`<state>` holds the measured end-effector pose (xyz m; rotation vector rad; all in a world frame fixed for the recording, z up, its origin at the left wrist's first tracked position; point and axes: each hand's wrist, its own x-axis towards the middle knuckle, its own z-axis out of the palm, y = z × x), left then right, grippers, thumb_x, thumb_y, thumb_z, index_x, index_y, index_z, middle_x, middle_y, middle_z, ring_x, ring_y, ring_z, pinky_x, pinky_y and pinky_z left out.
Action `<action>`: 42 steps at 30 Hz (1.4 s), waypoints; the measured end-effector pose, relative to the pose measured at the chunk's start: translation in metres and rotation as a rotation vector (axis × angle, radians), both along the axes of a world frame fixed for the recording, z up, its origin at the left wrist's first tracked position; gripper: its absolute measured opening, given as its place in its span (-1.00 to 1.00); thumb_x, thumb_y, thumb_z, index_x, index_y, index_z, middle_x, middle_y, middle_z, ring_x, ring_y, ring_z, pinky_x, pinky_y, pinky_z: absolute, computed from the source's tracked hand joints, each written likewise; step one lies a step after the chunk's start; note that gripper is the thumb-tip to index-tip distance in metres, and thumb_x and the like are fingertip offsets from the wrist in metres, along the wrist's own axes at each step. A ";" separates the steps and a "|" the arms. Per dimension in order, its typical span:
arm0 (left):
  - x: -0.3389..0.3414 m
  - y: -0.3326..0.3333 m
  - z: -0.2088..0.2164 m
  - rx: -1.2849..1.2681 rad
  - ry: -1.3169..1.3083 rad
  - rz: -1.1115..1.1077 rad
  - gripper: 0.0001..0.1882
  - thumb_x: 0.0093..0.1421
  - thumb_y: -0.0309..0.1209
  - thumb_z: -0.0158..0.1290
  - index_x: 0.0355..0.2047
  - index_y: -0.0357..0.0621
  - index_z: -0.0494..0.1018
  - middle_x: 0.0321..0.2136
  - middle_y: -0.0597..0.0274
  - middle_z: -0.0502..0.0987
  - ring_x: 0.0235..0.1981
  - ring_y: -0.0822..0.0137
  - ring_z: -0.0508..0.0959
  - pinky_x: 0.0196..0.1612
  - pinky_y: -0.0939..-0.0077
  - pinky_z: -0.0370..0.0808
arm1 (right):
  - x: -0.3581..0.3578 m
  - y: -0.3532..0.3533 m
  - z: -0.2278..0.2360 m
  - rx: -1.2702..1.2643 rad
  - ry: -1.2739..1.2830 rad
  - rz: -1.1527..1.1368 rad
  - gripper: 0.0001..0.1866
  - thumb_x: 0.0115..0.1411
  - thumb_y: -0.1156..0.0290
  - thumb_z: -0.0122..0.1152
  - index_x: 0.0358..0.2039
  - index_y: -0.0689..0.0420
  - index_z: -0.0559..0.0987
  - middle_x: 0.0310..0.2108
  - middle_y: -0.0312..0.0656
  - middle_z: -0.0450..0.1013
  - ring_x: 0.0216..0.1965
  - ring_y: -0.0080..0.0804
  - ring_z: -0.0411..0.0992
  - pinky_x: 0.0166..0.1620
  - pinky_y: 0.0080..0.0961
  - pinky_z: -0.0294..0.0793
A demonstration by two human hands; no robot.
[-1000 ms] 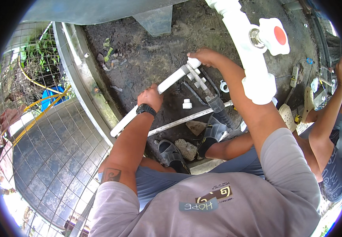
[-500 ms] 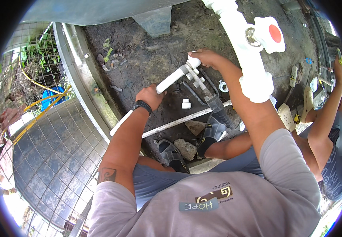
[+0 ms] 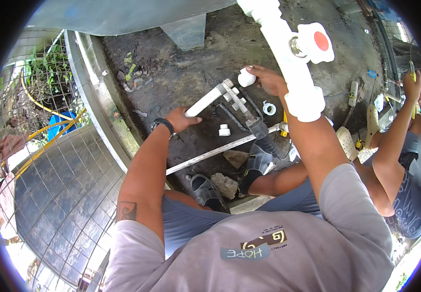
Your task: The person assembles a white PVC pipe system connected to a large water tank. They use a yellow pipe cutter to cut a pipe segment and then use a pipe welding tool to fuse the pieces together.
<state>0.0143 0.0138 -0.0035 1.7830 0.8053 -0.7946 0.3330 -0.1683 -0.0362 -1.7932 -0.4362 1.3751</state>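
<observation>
My left hand (image 3: 184, 119) is wrapped round a white plastic pipe (image 3: 204, 103). The pipe's far end meets a grey socket on the head of a pipe fusion welder (image 3: 239, 103), whose dark handle (image 3: 269, 141) points back towards my feet. Off the other side of that head, a short gap away, my right hand (image 3: 267, 80) grips a white pipe fitting (image 3: 246, 78), probably an elbow. Its fingers are partly hidden behind the wrist and a valve. Below the welder lie a small white fitting (image 3: 224, 130) and a white ring-shaped part (image 3: 269, 108).
A thick white pipe with a red-capped valve (image 3: 312, 43) hangs over my right forearm. A wire mesh fence (image 3: 64, 180) borders the left. A white pipe (image 3: 210, 155) lies before my feet beside stones (image 3: 224, 186). Another person's hand (image 3: 411, 86) is at right.
My right hand has drawn the white fitting off the welder's head, to the right, leaving a gap. The pipe in my left hand stays at the grey socket. The whole view has shifted slightly.
</observation>
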 end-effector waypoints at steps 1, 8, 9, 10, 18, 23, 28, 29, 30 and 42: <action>0.000 0.004 -0.005 0.024 -0.015 -0.037 -0.34 0.05 0.02 0.20 -0.05 -0.31 0.48 -0.17 -0.11 0.59 -0.09 0.00 0.57 0.00 0.26 0.47 | 0.004 -0.009 -0.004 0.104 0.007 -0.031 -0.51 0.28 0.00 0.11 0.12 -0.04 0.44 -0.12 -0.41 0.45 -0.19 -0.59 0.24 -0.18 -0.58 0.19; 0.008 0.019 -0.027 -0.280 0.080 -0.135 -0.59 0.02 -0.14 0.22 -0.46 -0.34 0.52 -0.57 0.09 0.57 -0.58 0.23 0.58 -0.38 0.31 0.52 | 0.028 -0.079 0.067 -0.066 -0.152 0.034 -0.52 0.24 0.04 0.14 0.08 0.01 0.46 -0.14 -0.33 0.45 -0.16 -0.50 0.33 -0.16 -0.46 0.31; 0.011 0.017 -0.023 -0.208 0.058 -0.175 -0.61 0.02 -0.16 0.22 -0.51 -0.33 0.51 -0.63 0.12 0.55 -0.64 0.26 0.56 -0.43 0.32 0.51 | 0.026 -0.084 0.081 -0.284 -0.218 0.142 -0.52 0.23 0.05 0.14 0.08 0.02 0.46 -0.14 -0.31 0.45 -0.15 -0.48 0.34 -0.15 -0.43 0.34; 0.012 0.013 -0.018 -0.163 0.060 -0.167 -0.62 0.02 -0.17 0.22 -0.53 -0.33 0.51 -0.63 0.12 0.55 -0.63 0.26 0.56 -0.43 0.32 0.51 | 0.017 -0.089 0.091 -0.410 -0.201 0.208 -0.52 0.22 0.05 0.15 0.07 0.03 0.46 -0.14 -0.30 0.45 -0.14 -0.46 0.36 -0.14 -0.41 0.36; 0.012 0.007 -0.011 -0.086 0.052 -0.095 -0.65 0.01 -0.25 0.23 -0.47 -0.38 0.51 -0.61 0.10 0.55 -0.62 0.24 0.58 -0.48 0.32 0.50 | -0.087 -0.098 0.128 -0.484 0.131 -0.038 -0.44 0.12 0.30 0.29 0.10 0.24 0.39 -0.13 -0.09 0.50 -0.14 -0.27 0.52 -0.20 -0.27 0.58; 0.013 0.007 -0.018 -0.081 0.037 -0.058 -0.64 0.01 -0.23 0.24 -0.48 -0.38 0.51 -0.60 0.10 0.56 -0.63 0.24 0.57 -0.47 0.31 0.50 | -0.121 -0.109 0.128 -0.474 -0.317 0.519 0.05 0.01 0.19 0.41 0.36 0.30 -0.01 0.23 0.19 0.25 0.16 -0.06 0.36 0.12 -0.32 0.39; 0.012 0.006 -0.013 -0.039 0.065 -0.084 -0.62 -0.01 -0.22 0.23 -0.42 -0.37 0.54 -0.54 0.04 0.58 -0.56 0.19 0.60 -0.41 0.28 0.52 | -0.159 -0.094 0.146 -0.614 -0.386 0.613 0.05 0.05 0.18 0.28 0.37 0.33 -0.12 0.12 0.35 0.31 0.11 0.12 0.37 0.18 -0.29 0.33; 0.012 0.004 -0.009 -0.026 0.067 -0.062 -0.61 0.00 -0.21 0.22 -0.39 -0.38 0.55 -0.51 0.00 0.60 -0.53 0.16 0.62 -0.38 0.27 0.53 | -0.162 -0.094 0.145 -0.601 -0.410 0.613 0.04 0.06 0.19 0.26 0.37 0.34 -0.13 0.11 0.36 0.31 0.10 0.13 0.37 0.17 -0.29 0.33; 0.011 0.003 -0.010 0.044 0.052 -0.102 -0.59 0.00 -0.20 0.22 -0.36 -0.38 0.56 -0.46 -0.04 0.60 -0.47 0.11 0.63 -0.33 0.25 0.53 | -0.161 -0.094 0.146 -0.597 -0.403 0.623 0.04 0.07 0.19 0.26 0.37 0.35 -0.14 0.11 0.36 0.31 0.11 0.13 0.37 0.17 -0.29 0.33; 0.001 -0.041 0.020 0.547 0.037 -0.024 -0.51 0.12 -0.05 0.13 -0.09 -0.16 0.50 -0.18 -0.11 0.59 -0.11 -0.07 0.58 -0.03 0.08 0.50 | -0.154 -0.086 0.150 -0.656 -0.360 0.715 0.04 0.10 0.18 0.21 0.35 0.41 -0.20 0.13 0.31 0.31 0.14 0.09 0.35 0.18 -0.29 0.33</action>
